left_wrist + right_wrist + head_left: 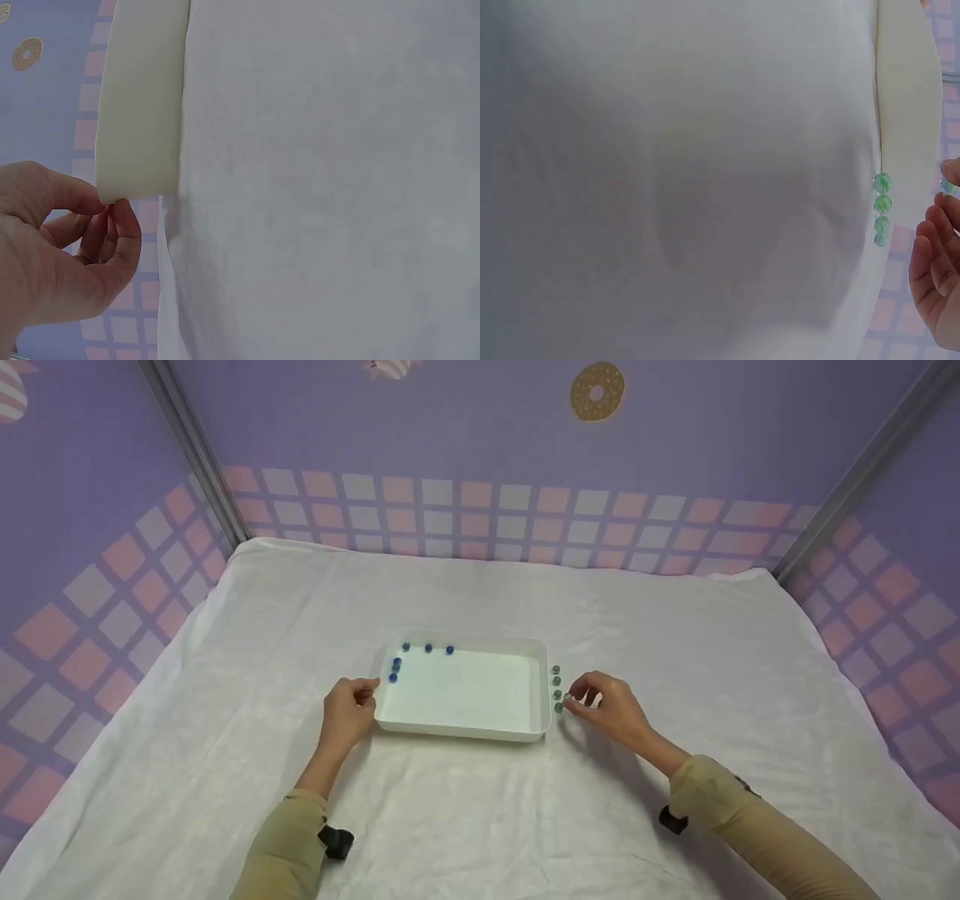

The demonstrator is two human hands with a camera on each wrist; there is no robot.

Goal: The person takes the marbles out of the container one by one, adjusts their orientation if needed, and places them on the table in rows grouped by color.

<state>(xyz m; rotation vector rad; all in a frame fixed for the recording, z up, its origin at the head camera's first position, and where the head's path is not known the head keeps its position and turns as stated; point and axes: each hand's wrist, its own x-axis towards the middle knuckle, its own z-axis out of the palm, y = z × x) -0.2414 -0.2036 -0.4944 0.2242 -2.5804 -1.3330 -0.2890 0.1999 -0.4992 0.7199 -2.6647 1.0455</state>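
Note:
A shallow white tray (465,730) lies on the cloth, and my left hand (349,709) pinches its left end by the rim. The left wrist view shows the thumb and fingers of that hand (75,247) meeting at the tray's corner (142,112). Inside the tray, several blue marbles (428,648) sit near the far left corner. My right hand (611,709) pinches a clear green marble (946,185) between thumb and fingertip, just right of the tray. Under and beside it, several more green marbles (883,203) stand in a row along the tray's right side.
White cloth (465,810) with soft wrinkles covers the table. Purple walls with a checked band (480,521) enclose the back and both sides, with grey posts (199,450) at the corners.

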